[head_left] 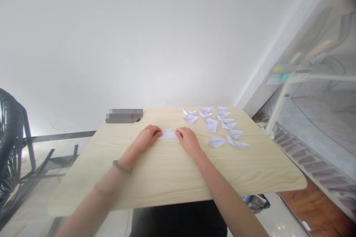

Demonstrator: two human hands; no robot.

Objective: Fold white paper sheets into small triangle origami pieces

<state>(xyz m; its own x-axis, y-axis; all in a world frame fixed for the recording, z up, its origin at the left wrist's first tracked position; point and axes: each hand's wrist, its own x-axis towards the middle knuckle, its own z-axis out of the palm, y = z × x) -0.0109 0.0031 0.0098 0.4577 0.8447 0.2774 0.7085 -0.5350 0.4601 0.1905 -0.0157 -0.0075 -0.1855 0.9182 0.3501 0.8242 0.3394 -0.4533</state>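
A small folded piece of white paper lies low over the wooden table, between my two hands. My left hand pinches its left end, with thumb and fingers closed together. At its right end, my right hand grips the paper in the same way. The fingertips cover both ends of the paper, so only its middle shows. Several folded white paper shapes with pointed ends are spread on the table to the right of my right hand.
The light wooden table stands against a white wall. A pixelated dark object lies at its back left. On the left is a black woven chair; at the right stands a white metal frame. A bag sits below the table.
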